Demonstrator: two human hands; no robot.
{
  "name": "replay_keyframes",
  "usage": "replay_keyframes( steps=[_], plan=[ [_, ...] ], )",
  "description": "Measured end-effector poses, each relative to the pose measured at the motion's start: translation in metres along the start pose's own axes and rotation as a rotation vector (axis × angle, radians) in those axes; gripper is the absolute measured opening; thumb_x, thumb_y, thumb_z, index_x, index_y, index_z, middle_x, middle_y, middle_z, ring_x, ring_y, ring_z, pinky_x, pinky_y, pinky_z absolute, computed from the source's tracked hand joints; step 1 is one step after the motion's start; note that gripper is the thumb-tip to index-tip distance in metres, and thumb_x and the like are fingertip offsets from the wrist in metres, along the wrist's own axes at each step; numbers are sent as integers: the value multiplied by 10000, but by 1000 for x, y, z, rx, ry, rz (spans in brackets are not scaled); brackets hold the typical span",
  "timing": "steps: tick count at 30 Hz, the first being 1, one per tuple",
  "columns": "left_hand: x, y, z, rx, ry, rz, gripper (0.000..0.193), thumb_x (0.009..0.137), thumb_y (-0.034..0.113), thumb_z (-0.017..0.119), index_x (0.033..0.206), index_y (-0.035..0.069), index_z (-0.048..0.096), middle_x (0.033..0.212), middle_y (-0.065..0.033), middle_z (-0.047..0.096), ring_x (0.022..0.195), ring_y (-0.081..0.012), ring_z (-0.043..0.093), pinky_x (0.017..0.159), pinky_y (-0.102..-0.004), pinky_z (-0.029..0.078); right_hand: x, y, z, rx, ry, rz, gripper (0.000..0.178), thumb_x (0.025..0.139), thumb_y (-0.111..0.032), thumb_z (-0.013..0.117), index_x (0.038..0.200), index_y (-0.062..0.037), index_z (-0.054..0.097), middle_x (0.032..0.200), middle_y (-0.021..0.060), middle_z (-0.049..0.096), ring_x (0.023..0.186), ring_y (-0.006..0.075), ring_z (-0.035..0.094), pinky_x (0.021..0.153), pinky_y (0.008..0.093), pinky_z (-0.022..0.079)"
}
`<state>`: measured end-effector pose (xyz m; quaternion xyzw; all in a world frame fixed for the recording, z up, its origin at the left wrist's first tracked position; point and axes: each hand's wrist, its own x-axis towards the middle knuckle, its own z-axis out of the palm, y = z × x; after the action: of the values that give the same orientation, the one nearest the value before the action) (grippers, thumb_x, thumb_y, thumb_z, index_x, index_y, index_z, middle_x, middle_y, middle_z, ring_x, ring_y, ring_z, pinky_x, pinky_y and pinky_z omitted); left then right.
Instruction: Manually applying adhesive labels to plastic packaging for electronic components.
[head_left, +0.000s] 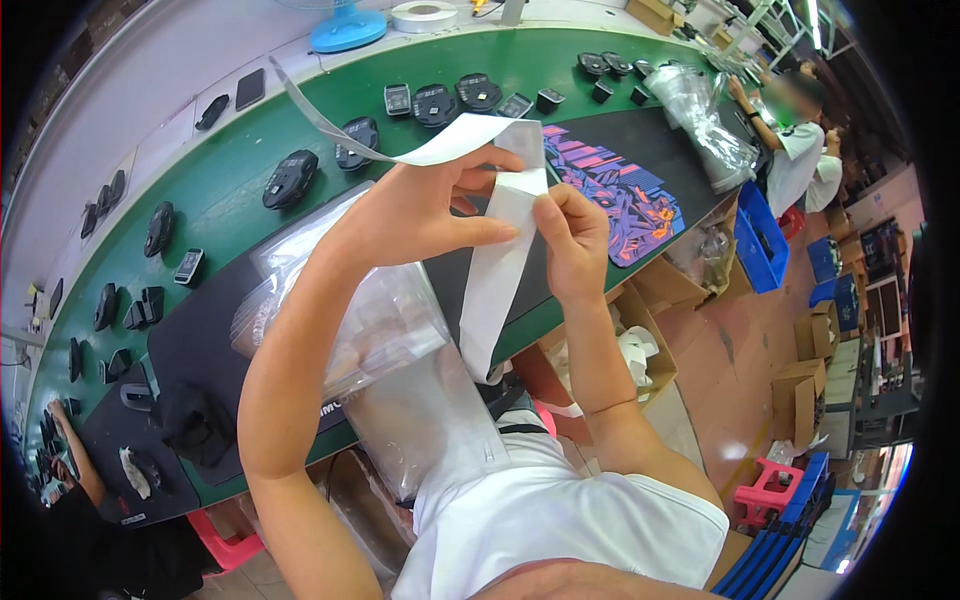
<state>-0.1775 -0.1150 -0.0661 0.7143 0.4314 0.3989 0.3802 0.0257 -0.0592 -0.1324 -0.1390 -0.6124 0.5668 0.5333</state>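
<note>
— What is being held in the left hand (425,210)?

— A long, flat, white paper-like strip (495,275) is being gripped there. The thumb is being laid across the front, while the fingers are being kept bent near the fold, partly hidden by it.

— And is the strip being touched by the right hand (577,240) as well?

— Yes, its edge is being pinched between thumb and bent fingers, just beside the left thumb. How firmly it is being squeezed cannot be told.

— Where is the strip being held?

— In the air, in front of the person's body. One tail is being curved up to the left over the green surface (545,62); the other is being hung down toward the lap.

— What is being covered by the left forearm?

— Part of a pile of clear, flat plastic bags (405,315) is being hidden by it. A wide black mat (195,335) is being partly covered by the pile.

— What else is being carried by the surface?

— Rounded black mouse-shaped devices (290,179) are being borne along it in a scattered row. To the right, a dark mat with a purple, pink and orange pattern (630,205) is also being supported, and a heap of crumpled clear plastic packaging (705,130) is being held up near its far end.
</note>
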Motion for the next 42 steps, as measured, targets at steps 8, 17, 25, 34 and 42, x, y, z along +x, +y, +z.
replay_keyframes(
  steps=[8,17,25,34,42],
  plan=[
    [1,14,2,-63,18,-63,472,817,97,771,1254,4,621,1088,-103,729,1015,-176,687,891,-311,523,-2,-7,-1,-32,-4,-27,157,950,-137,707,907,-2,640,827,25,654,729,80,602,655,231,495],
    [2,9,5,269,46,-231,233,862,181,752,900,-46,711,689,-36,641,670,-65,541,632,-268,449,2,-10,-2,-524,94,-321,178,782,-93,817,853,-43,661,829,36,661,729,118,617,633,255,439],
    [2,22,11,350,37,-177,415,876,317,758,690,-44,670,582,-56,598,534,-85,456,505,-300,341,-9,-19,-10,-362,65,-89,168,826,-157,791,827,-55,658,786,15,656,718,95,591,635,251,428],
    [-4,1,5,287,-3,-226,694,988,579,513,781,-52,714,650,-121,666,638,-169,654,608,-326,496,-16,-40,-1,-273,240,-315,103,865,15,713,906,-34,633,905,40,612,742,85,539,650,254,457],
    [-12,15,-15,359,-102,-5,736,989,615,381,1094,-41,698,1080,-302,680,1010,-443,648,923,-450,496,-83,-55,55,-334,-609,205,159,740,-29,828,748,-36,670,641,6,539,558,99,465,489,262,340]
  ],
)
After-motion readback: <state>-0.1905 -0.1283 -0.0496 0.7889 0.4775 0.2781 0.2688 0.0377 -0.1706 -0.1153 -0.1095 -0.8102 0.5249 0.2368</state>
